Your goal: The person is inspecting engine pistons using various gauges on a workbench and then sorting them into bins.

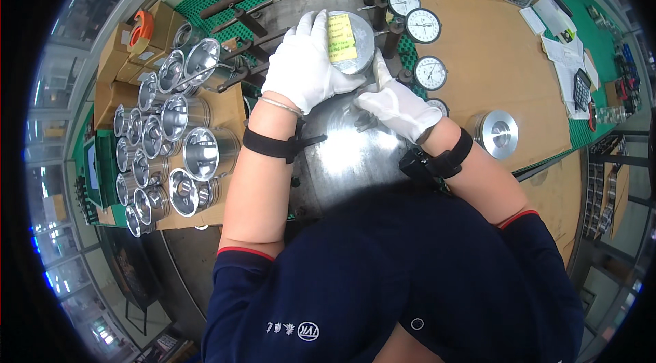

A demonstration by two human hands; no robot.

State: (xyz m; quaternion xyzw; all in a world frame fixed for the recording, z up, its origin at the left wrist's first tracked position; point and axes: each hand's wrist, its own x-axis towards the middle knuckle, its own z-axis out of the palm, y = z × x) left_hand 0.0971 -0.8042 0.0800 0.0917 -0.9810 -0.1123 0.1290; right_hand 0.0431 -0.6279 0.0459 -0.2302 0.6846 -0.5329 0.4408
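A round grey metal block (363,49) with a yellow handwritten note (339,38) on top sits on the steel plate (335,158) of a gauging fixture. My left hand (304,66), in a white glove, wraps around its left side, fingers pointing away from me and thumb along the near edge. My right hand (400,107), also gloved, is against the block's right side with a finger raised along the rim; its other fingers are partly hidden. Dial gauges (423,25) stand in a row just right of the block, on dark posts (393,38).
Several shiny metal pistons (203,153) stand on cardboard at the left, beside boxes and an orange tape dispenser (141,30). Another piston (499,135) lies right of my right forearm on a cardboard sheet (492,56). A calculator (581,89) and papers are farther right.
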